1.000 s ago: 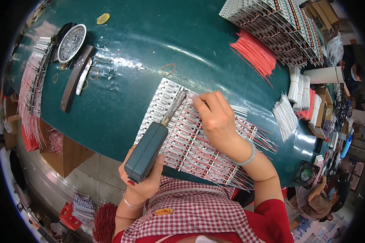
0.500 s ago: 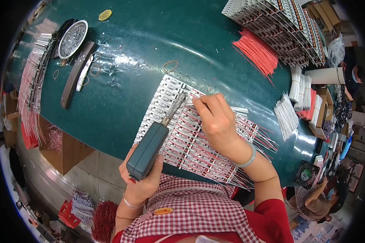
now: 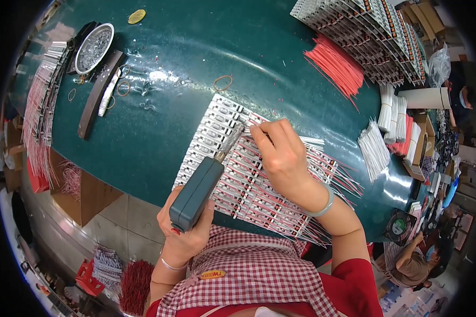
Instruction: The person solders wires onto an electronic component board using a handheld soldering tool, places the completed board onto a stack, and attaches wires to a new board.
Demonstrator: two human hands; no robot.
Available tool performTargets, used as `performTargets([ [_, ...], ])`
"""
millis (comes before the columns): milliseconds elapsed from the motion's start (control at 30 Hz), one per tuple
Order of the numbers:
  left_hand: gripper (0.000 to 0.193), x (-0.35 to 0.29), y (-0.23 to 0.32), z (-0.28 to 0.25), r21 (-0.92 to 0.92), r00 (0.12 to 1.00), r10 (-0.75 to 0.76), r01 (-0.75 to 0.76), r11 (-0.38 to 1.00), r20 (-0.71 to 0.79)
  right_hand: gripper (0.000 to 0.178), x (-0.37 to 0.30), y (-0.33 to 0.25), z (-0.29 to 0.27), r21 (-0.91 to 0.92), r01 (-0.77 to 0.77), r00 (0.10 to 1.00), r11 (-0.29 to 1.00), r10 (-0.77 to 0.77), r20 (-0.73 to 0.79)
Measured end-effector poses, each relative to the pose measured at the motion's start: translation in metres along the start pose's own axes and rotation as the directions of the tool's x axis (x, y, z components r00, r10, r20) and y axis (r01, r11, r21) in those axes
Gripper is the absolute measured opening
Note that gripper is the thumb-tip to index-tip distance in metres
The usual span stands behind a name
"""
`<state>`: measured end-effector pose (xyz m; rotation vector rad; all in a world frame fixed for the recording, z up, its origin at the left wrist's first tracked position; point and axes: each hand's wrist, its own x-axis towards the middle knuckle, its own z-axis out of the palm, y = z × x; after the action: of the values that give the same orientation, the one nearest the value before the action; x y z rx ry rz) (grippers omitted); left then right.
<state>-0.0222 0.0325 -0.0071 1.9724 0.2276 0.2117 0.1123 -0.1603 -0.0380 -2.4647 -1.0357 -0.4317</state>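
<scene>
Apron, red-and-white check, borders the near side of the panel, which lies on the green table in front of the wearer. At the panel's near-left corner, the left hand has its fingers wrapped around the grip of a dark gun-shaped tool. The tool's long axis runs from that corner toward the panel's far edge, metal tip pointing away and rightward; contact at the tip cannot be confirmed.

Over the panel's far half, the right hand has thumb and forefinger pinched together, apparently on white leads whose ends show to its right; the count cannot be told.

The panel's long axis slants from far-left to near-right. Judged by coverage, work is well advanced: attached leads, red and white, cover the near and right rows and trail off the right end. The far rows by the fingertips appear unfinished; the leftmost column carries no leads. Joint quality cannot be verified.

Right of the panel lie loose white leads. Beyond its far edge lie a rubber band, then, farther right, red leads and a panel stack.
</scene>
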Motion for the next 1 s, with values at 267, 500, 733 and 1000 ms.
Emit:
performTargets([
  [267, 0.018, -0.002, 0.003, 0.0, -0.018, 0.998, -0.056, 0.056, 0.998, 0.018, 0.033, 0.001, -0.001, 0.0, 0.005, -0.001, 1.0, 1.0, 0.001, 0.004],
  [500, 0.02, -0.007, 0.003, -0.006, 0.087, 1.0, 0.025, -0.025, 0.996, 0.01, 0.032, 0.0, -0.001, 0.0, -0.013, 0.0, 1.0, 1.0, 0.0, -0.003],
  [733, 0.022, -0.01, 0.007, -0.008, 0.031, 1.0, -0.022, 0.023, 0.999, -0.014, 0.033, 0.0, -0.004, 0.001, 0.015, -0.026, 0.998, 1.0, 0.027, -0.052],
  [1000, 0.021, -0.012, 0.007, -0.009, 0.067, 1.0, -0.015, 0.016, 0.998, -0.008, 0.033, -0.007, -0.011, -0.001, 0.009, 0.013, 1.0, 1.0, -0.013, -0.022],
])
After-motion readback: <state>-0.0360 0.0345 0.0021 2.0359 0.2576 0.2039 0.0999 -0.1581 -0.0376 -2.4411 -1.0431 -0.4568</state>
